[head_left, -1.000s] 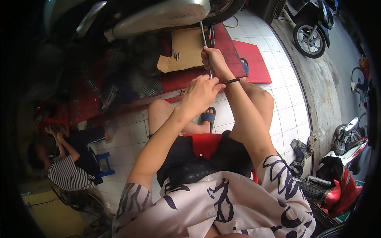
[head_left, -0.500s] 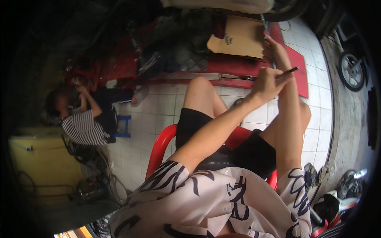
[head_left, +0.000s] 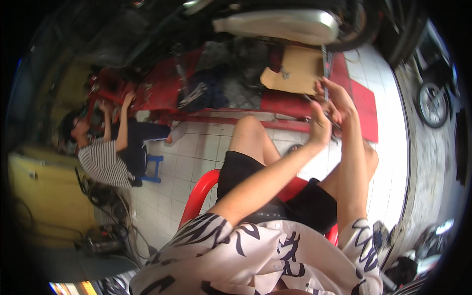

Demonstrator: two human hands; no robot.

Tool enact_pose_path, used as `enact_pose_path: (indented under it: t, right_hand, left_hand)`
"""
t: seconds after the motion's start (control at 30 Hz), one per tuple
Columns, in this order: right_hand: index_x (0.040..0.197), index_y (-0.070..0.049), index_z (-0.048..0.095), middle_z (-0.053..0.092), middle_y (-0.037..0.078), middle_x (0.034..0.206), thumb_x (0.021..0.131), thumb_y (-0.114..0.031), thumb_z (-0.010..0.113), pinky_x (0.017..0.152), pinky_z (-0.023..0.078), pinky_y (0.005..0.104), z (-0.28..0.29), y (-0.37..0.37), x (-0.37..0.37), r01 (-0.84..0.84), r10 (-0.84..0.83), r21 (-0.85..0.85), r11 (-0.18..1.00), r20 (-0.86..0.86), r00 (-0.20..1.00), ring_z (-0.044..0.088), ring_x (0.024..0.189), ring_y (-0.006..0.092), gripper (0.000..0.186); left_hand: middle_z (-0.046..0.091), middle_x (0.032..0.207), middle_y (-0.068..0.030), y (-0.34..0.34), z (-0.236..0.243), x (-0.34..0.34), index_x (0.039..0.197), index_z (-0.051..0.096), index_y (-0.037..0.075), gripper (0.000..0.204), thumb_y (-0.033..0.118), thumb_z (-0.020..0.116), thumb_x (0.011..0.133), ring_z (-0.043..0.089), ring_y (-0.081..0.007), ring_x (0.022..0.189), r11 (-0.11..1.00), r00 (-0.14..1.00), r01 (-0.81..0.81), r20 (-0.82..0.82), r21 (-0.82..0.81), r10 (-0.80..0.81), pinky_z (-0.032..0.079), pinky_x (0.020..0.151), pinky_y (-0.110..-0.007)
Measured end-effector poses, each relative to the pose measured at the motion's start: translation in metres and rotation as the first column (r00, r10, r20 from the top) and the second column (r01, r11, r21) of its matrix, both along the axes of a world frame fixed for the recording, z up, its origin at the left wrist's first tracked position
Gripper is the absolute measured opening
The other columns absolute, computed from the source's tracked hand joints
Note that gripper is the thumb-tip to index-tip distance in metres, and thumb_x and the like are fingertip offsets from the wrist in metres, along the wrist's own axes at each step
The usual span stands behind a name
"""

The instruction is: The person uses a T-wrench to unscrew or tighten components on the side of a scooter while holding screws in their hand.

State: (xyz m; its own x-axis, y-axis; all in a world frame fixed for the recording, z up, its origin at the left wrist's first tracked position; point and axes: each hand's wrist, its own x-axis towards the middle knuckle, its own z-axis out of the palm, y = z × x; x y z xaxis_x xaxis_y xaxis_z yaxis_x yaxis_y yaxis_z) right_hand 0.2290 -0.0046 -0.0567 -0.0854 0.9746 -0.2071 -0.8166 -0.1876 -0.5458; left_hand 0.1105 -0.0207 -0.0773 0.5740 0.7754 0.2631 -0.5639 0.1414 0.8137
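Note:
In front of my right knee, my two hands are close together above the edge of a red platform (head_left: 364, 108). My right hand (head_left: 340, 101) has its fingers closed around a slim silvery metal rod (head_left: 325, 56), which runs up past the cardboard's right edge. My left hand (head_left: 320, 127) is just below and left of it, fingers curled and thumb up. A thin dark rod lies in its grip; only short bits show, and motion blurs them. Whether the two rods touch, I cannot tell. A flat piece of brown cardboard (head_left: 300, 66) lies on the platform beyond my hands.
Above the cardboard hangs a motorbike's silver part (head_left: 280, 24) with a dark tyre (head_left: 361, 29). To the left, a person in a striped shirt (head_left: 103, 162) sits by a blue stool (head_left: 154, 168). I sit on a red chair (head_left: 199, 191). A wheel (head_left: 433, 104) stands at right.
The view has tilted up, showing more of the motorbike. My left hand has turned and come down beside my right; its dark rod no longer sticks out right. The other person's arms have moved.

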Motion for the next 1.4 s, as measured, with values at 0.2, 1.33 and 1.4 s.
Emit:
enact_pose_path:
  t: [0.2,1.33,1.4]
  right_hand:
    - [0.092,-0.005,0.056,0.045,-0.006,0.069,0.095,-0.026,0.058,0.049,0.028,0.0188,0.006,0.004,-0.002,-0.044,-0.023,0.366,0.93,0.176,0.984,0.033,0.053,0.0037,0.021]
    - [0.092,-0.004,0.057,0.036,-0.008,0.062,0.095,-0.022,0.059,0.048,0.026,0.0181,-0.001,0.021,-0.003,0.342,-0.36,0.261,0.903,0.024,0.933,0.028,0.048,0.0017,0.018]
    - [0.091,-0.003,0.057,0.038,-0.007,0.06,0.093,-0.02,0.062,0.048,0.026,0.0191,-0.003,0.021,-0.003,0.306,-0.303,0.317,0.898,-0.06,0.951,0.031,0.049,0.0025,0.018]
  left_hand:
    - [0.05,0.101,-0.0082,0.042,0.05,-0.075,0.119,0.041,0.005,0.028,0.024,0.047,0.1,0.061,-0.0178,0.08,0.978,0.914,-0.193,-0.348,0.08,0.209,0.056,0.06,-0.03]
    - [0.065,0.068,-0.0109,-0.029,0.096,-0.064,0.143,0.023,-0.012,0.065,0.008,0.057,0.092,0.062,-0.0103,0.059,0.777,0.802,0.326,-0.593,0.538,0.074,0.05,0.055,-0.025]
    - [0.064,0.065,-0.0096,-0.026,0.103,-0.074,0.143,0.021,-0.012,0.066,0.008,0.057,0.092,0.061,-0.0092,0.057,0.829,0.805,0.069,-0.521,0.555,0.282,0.049,0.054,-0.025]
